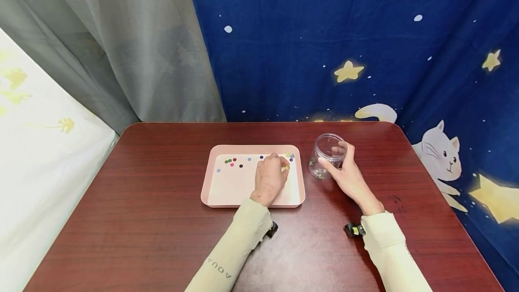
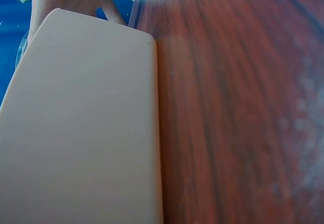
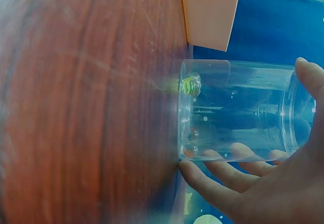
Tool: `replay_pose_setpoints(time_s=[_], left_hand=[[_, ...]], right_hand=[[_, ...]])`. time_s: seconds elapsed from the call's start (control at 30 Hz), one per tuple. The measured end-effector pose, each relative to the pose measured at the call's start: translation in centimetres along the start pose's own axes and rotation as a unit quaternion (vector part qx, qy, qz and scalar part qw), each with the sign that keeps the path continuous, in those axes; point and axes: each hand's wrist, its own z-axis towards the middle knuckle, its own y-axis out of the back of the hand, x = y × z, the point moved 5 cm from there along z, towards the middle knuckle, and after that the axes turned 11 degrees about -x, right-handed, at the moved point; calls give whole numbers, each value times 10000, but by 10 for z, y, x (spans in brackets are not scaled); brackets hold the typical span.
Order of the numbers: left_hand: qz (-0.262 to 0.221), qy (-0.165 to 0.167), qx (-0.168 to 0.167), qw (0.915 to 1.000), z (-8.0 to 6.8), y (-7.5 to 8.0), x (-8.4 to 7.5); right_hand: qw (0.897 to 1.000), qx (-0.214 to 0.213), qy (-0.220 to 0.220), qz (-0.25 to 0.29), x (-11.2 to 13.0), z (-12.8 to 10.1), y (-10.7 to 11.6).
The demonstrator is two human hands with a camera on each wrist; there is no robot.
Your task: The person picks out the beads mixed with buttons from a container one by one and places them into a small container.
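A home-like room, perhaps a child's corner: a dark red wooden table (image 1: 162, 220) stands against a blue fabric backdrop (image 1: 324, 35) printed with yellow stars and a white cat, beside a grey curtain (image 1: 134, 44) and pale floral bedding (image 1: 36, 148).

pink tray, dark red table, starry blue cloth

the tray (image 1: 211, 179) was pale pink, dotted with red, green, blue and yellow beads (image 1: 232, 161); the jar (image 1: 326, 157) was clear plastic; the table (image 1: 162, 220) was reddish-brown woodgrain; the backdrop (image 1: 324, 35) was navy with yellow stars and a white cat; the sleeves (image 1: 239, 247) were cream.
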Motion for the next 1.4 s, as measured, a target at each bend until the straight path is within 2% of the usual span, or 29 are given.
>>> replay_pose_setpoints(time_s=[0.5, 0.7, 0.93, 1.4], left_hand=[[-283, 133, -37, 9995, 1, 1, 2], [-562, 321, -194, 9977, 2, 3, 1], [-870, 400, -432, 9945, 4, 5, 2], [-1303, 468, -667, 9881, 4, 12, -8]], right_hand=[[10000, 7, -30, -10, -1, 0, 0], [10000, 15, -49, 34, -1, -1, 0], [10000, 34, -45, 44, 1, -1, -1], [10000, 13, -69, 21, 0, -1, -1]])
